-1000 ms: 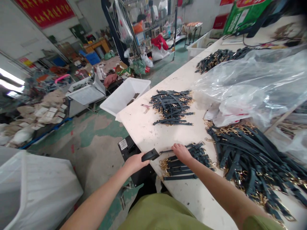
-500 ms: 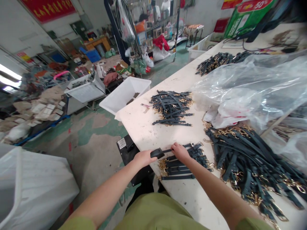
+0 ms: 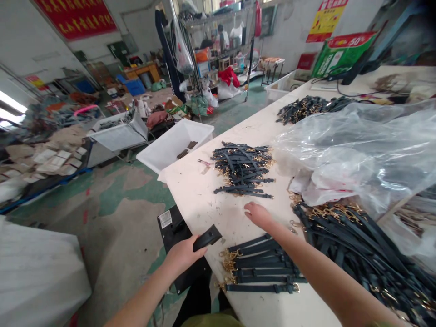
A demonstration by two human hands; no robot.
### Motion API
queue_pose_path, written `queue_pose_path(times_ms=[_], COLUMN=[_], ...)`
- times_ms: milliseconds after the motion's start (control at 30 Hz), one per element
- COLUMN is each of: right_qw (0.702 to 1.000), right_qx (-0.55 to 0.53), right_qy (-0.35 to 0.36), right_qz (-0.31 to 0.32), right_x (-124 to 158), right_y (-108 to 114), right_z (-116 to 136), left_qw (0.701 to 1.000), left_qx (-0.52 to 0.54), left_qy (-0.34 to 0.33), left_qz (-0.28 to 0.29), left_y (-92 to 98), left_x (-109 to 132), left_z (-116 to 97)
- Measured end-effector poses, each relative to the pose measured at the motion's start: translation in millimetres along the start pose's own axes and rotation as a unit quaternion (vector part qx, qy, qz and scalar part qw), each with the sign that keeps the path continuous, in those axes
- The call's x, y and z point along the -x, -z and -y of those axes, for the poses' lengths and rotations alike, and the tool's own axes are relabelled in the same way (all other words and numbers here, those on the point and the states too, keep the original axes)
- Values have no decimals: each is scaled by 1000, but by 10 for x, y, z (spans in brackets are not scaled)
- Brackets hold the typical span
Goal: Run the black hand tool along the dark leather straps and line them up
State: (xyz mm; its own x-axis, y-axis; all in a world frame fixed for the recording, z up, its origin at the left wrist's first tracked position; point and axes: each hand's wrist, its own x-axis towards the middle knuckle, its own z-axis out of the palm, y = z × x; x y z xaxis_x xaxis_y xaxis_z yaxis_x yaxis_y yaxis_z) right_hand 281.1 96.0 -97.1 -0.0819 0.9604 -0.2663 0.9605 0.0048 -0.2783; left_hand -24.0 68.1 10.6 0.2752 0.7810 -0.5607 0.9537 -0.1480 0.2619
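Observation:
My left hand grips a small flat black piece at the near left edge of the white table. My right hand reaches forward over the bare tabletop, palm down with fingers held loosely together, and holds nothing. Just below it lies a small neat stack of dark straps with gold clasps. Further ahead sits another pile of the same straps.
A big heap of dark straps fills the right side, under crumpled clear plastic bags. A third strap pile lies far back. White bins stand on the floor left of the table; a black device sits below its edge.
My right hand has lifted off the near strap stack and moved forward toward the middle pile. My left hand, still holding the black piece, dropped back slightly. The view tilted upward.

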Motion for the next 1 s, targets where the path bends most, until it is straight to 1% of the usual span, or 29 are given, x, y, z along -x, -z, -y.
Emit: queue_pose_path(times_ms=[67, 167, 233, 300, 400, 500, 567, 633, 700, 800, 867, 933, 1000], right_qw=[998, 995, 991, 987, 984, 984, 984, 982, 979, 974, 974, 977, 985], right_qx=[19, 68, 108, 140, 164, 162, 158, 162, 170, 172, 163, 146, 117], right_qy=[-26, -43, -38, -29, -13, 39, 77, 93, 109, 145, 160, 155, 119], right_qz=[-51, -60, -65, -74, -71, -62, -37, -10, -5, -12, 3, 22, 33], right_x=[-332, -695, -811, -833, -705, -416, -182, 29, 174, 238, 211, 168, 135], right_y=[118, 146, 106, 77, 76, 28, -69, -190, -290, -366, -387, -407, -429], right_z=[33, 126, 163, 161, 119, 110, 133, 177, 253, 448, 608, 739, 807], left_qw=[1000, 999, 999, 999, 999, 999, 999, 999, 999, 1000, 1000, 1000, 1000], left_qx=[7, 23, 26, 26, 29, 29, 25, 22, 17, 5, -1, 2, 9], left_qy=[10, 26, 32, 25, 13, 21, 30, 35, 31, 25, 31, 31, 27], left_qz=[-2, 4, 6, 4, -3, -9, -9, -4, 6, 13, 8, 2, -2], left_y=[7, 0, -12, -22, -34, -51, -69, -87, -103, -122, -134, -146, -159], left_x=[-11, -19, -6, 23, 80, 141, 184, 229, 276, 348, 400, 455, 507], left_z=[3, 32, 71, 115, 177, 216, 220, 205, 174, 129, 119, 133, 167])
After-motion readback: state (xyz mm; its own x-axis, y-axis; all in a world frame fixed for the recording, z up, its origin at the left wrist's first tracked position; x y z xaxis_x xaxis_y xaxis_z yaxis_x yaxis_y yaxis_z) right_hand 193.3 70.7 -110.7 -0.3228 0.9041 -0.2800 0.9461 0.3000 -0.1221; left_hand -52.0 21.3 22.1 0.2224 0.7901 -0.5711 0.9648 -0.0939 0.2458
